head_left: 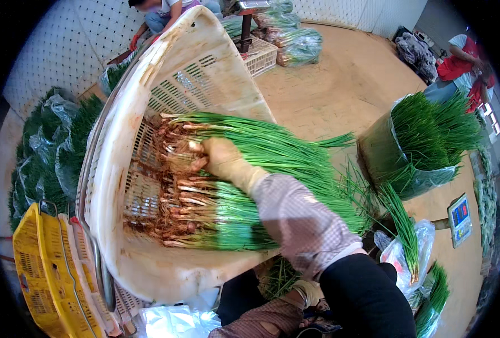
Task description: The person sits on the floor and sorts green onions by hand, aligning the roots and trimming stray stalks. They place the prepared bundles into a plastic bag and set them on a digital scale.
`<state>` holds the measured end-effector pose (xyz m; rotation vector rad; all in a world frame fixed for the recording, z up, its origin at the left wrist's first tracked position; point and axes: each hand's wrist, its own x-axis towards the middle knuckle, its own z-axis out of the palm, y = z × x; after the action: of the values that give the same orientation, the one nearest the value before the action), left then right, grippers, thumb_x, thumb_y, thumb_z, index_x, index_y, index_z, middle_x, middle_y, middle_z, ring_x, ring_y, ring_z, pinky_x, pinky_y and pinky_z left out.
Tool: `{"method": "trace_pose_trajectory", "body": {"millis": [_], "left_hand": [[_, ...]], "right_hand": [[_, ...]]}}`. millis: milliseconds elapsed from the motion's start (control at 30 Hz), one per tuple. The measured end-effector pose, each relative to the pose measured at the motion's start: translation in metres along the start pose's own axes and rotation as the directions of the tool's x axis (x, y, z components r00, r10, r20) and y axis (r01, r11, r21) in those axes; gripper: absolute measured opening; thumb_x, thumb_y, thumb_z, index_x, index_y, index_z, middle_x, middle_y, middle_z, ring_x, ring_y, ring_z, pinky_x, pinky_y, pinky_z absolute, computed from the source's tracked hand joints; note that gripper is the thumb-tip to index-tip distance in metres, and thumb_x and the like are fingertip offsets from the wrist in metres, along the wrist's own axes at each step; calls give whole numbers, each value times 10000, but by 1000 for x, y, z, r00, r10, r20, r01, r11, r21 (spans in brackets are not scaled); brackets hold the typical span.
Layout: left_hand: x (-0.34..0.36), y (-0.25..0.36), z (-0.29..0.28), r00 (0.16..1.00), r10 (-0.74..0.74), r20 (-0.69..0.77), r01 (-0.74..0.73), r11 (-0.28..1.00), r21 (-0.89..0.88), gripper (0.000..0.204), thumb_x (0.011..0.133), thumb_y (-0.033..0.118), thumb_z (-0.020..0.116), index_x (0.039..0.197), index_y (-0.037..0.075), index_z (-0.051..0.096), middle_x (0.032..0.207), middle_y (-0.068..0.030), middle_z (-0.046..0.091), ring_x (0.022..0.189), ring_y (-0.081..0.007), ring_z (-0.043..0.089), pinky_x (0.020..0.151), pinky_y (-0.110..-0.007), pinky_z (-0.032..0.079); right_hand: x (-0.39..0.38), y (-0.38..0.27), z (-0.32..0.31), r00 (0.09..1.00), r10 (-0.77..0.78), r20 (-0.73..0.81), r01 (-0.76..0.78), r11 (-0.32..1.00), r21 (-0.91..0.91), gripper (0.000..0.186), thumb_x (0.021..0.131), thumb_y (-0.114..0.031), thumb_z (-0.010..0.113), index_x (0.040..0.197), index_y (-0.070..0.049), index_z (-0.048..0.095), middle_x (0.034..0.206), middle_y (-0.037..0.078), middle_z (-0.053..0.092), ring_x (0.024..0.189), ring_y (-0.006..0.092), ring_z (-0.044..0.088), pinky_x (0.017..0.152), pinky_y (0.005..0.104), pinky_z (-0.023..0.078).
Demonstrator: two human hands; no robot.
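Note:
A thick row of spring onions (284,146) lies in a white plastic basket (205,273). The brown roots and pale bulbs point left, and the long green leaves point right. Reaching in from the lower right, my right hand (224,160), in a pale yellow glove, is closed on spring onions at the bulb end. A checked sleeve cover (306,217) crosses over the leaves. Low in the view, my left hand (309,292), also gloved, is beneath the right forearm, near loose green leaves (281,279). Its fingers are hidden.
At right stands a bag of upright green onions (430,141), near a scale display (460,218). Yellow crates (39,270) are at lower left, bagged greens (50,152) behind them. Stacked bags (298,45) stand far back. Two other people (464,65) work farther off.

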<state>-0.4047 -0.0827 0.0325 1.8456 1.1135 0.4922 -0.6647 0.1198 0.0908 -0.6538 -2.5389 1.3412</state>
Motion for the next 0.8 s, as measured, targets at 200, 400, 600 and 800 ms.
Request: {"method": "trace_pose_trajectory", "body": {"millis": [200, 400, 600, 800], "left_hand": [[-5, 20, -14, 996, -30, -88, 48, 977, 208, 269, 803, 280, 567, 896, 28, 580, 765, -155, 627, 695, -347, 619, 613, -459, 491], [12, 32, -44, 986, -92, 137, 102, 992, -70, 563, 880, 443, 526, 1173, -37, 505, 1106, -249, 579, 1019, -364, 583, 832, -447, 474], [-10, 53, -92, 933, 354, -70, -207, 366, -907, 931, 785, 693, 530, 1421, 48, 315, 1378, -217, 425, 1241, -311, 461, 1061, -441, 338], [-38, 52, -100, 956, -14, -295, -295, -83, -952, 851, 863, 645, 452, 1425, 35, 262, 1401, -174, 389, 1214, -281, 489, 1013, -360, 428]], "right_hand": [[-101, -52, -98, 984, -122, -127, 176, 681, 710, 424, 934, -322, 540, 1220, -14, 484, 982, 83, 610, 755, 169, 600, 605, 291, 487], [-193, -64, -199, 724, -270, -635, 455, 879, 145, 531, 817, -5, 672, 1285, -1, 424, 1078, 82, 597, 952, 168, 590, 833, 298, 503], [-239, -158, -246, 482, -491, -725, 444, 851, -281, 322, 825, -50, 673, 1112, -6, 534, 982, 48, 620, 850, 147, 611, 751, 291, 519], [-257, -182, -158, 454, -883, -121, 814, 466, -347, 477, 762, -188, 689, 1203, -87, 540, 1146, 81, 581, 1158, 241, 518, 951, 402, 440]]}}
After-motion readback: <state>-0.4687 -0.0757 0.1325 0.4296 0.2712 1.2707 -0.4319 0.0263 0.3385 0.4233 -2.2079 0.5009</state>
